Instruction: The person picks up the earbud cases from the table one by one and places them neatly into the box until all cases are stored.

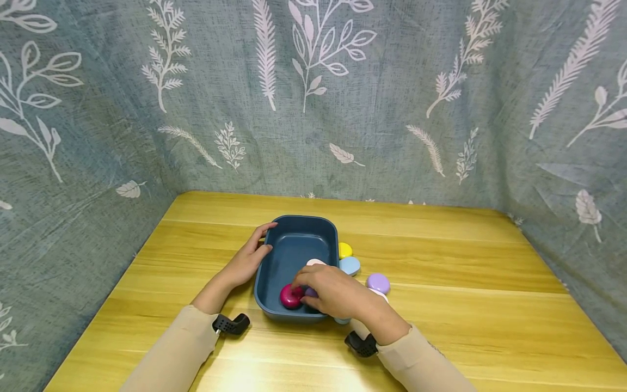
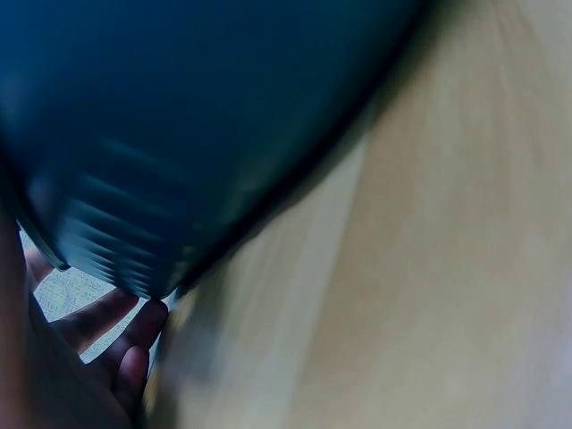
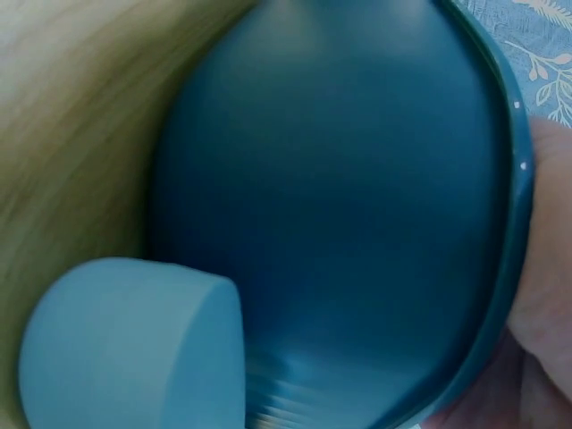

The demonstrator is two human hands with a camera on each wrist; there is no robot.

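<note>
A dark blue rectangular tub [image 1: 296, 222] stands on the table. My left hand [image 1: 243, 261] rests at its left side, thumb and index fingertip at the rim; in the left wrist view, other fingertips [image 2: 147, 313] meet its outer wall. My right hand [image 1: 338, 288] reaches over the right rim into the tub. Its index finger and thumb bend around a shiny magenta round piece [image 1: 289, 299] on the tub floor. A purple piece [image 1: 311, 292] shows between finger and thumb. Behind the hand lies a whitish piece [image 1: 315, 262], partly covered.
Along the tub's right outer side lie a yellow round piece [image 1: 345, 250], a light blue one [image 1: 350, 265], a lavender one [image 1: 379, 283] and a white one partly under the right wrist. The right wrist view shows a pale blue rounded piece [image 3: 125, 349] close beside the tub wall.
</note>
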